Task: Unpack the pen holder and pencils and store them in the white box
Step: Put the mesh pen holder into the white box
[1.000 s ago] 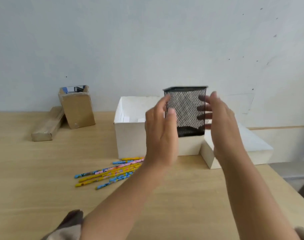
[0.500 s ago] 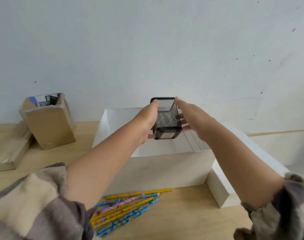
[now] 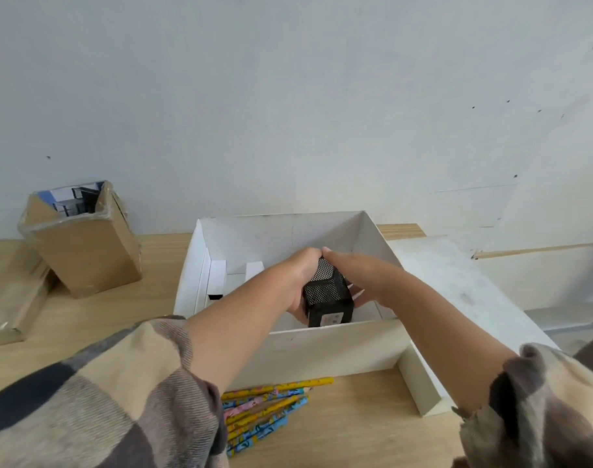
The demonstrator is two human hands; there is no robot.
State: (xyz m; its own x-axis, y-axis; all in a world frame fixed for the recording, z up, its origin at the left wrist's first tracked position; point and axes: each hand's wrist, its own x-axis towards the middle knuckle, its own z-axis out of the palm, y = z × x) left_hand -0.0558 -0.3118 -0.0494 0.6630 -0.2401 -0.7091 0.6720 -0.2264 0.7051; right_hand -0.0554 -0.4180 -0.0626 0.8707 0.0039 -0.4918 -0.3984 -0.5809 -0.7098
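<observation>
A black mesh pen holder [image 3: 325,292] lies tipped on its side inside the open white box [image 3: 339,349], its base with a small label facing me. My left hand [image 3: 297,278] grips its left side and my right hand [image 3: 352,268] presses its right side and top. Whether the holder rests on the box floor is hidden by the front wall. Several colourful pencils [image 3: 264,405] lie in a loose pile on the wooden table, just in front of the box and partly under my left sleeve.
The white box lid [image 3: 457,298] lies against the box's right side. A brown cardboard carton [image 3: 82,244] wrapped in plastic leans at the back left, with a flat cardboard package [image 3: 8,309] beside it. A grey wall stands right behind the table [image 3: 356,427].
Both hands have carried the pen holder from upright above the box rim down into the box, tipping it onto its side. My head has moved closer and looks down more steeply.
</observation>
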